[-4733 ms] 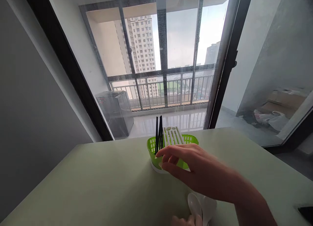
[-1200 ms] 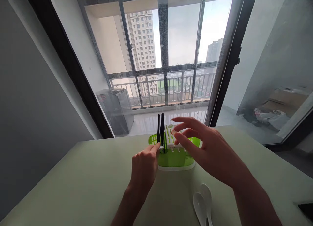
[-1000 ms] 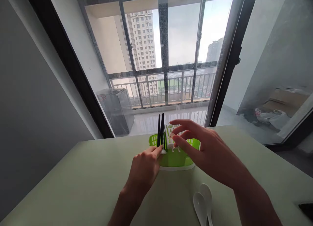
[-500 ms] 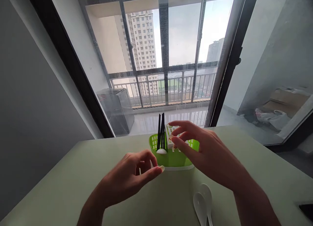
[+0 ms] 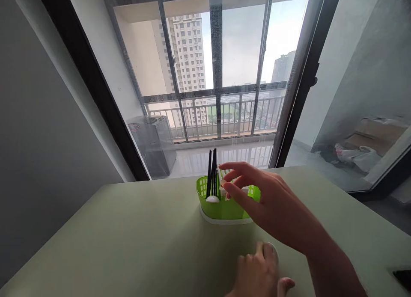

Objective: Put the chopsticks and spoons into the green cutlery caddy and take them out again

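Note:
My right hand hovers at the front right of a bright green basket. Its fingers are bent and apart, with no object visible between them. Inside the basket, several black chopsticks stand upright on the left, and a white spoon shows its bowl at their foot. Part of a white piece with slots is visible behind my right fingertips. My left hand, slightly blurred, is low over the white spoons on the table. Its thumb is apart from the fingers. It hides nearly all of those spoons.
The pale green table ends just behind the basket at a glass door with a dark frame. A dark object lies at the table's right side. Beyond the glass stands a grey cabinet-like box.
My left hand has moved down and to the right, from in front of the basket to over the loose white spoons. My right hand has stayed almost in place.

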A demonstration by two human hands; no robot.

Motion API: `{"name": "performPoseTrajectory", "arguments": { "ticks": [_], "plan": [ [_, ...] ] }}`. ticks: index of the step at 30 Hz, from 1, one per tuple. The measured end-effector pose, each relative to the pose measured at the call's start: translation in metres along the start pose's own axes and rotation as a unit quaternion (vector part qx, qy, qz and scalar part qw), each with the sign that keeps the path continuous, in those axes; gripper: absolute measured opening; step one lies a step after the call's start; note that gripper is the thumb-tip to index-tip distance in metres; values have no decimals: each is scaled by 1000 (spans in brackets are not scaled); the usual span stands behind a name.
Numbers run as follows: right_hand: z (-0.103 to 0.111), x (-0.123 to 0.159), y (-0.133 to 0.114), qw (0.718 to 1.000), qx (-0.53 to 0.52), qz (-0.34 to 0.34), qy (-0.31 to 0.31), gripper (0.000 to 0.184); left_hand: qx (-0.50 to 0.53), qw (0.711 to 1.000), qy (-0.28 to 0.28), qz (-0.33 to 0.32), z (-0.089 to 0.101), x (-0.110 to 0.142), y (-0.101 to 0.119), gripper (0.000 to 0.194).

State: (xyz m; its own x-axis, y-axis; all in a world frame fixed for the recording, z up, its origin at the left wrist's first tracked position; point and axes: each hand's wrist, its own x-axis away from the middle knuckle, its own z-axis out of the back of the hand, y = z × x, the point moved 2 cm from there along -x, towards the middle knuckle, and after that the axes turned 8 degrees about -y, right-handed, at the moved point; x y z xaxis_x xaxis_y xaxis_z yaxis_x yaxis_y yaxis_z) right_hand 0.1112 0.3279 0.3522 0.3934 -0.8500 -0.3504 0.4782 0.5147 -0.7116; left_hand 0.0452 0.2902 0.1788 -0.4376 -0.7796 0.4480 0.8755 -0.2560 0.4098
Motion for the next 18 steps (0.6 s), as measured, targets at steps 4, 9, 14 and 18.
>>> {"name": "performPoseTrajectory", "arguments": {
  "ticks": [4,9,14,18],
  "plan": [
    [-1,0,-1,1000,10,7,2,29,-7,998,57,3,-42,-22,-5,95],
    [-2,0,1,1000,16,9,2,28,-19,999,35,-30,-55,-30,-12,69],
    [-2,-1,4,1000,4,8,-12,30,-23,996,79,-44,-42,-25,-12,53],
    [-2,-1,5,1000,-3,-2,-14,31,-9,992,112,-50,-24,-16,-17,63]
  ]
}}
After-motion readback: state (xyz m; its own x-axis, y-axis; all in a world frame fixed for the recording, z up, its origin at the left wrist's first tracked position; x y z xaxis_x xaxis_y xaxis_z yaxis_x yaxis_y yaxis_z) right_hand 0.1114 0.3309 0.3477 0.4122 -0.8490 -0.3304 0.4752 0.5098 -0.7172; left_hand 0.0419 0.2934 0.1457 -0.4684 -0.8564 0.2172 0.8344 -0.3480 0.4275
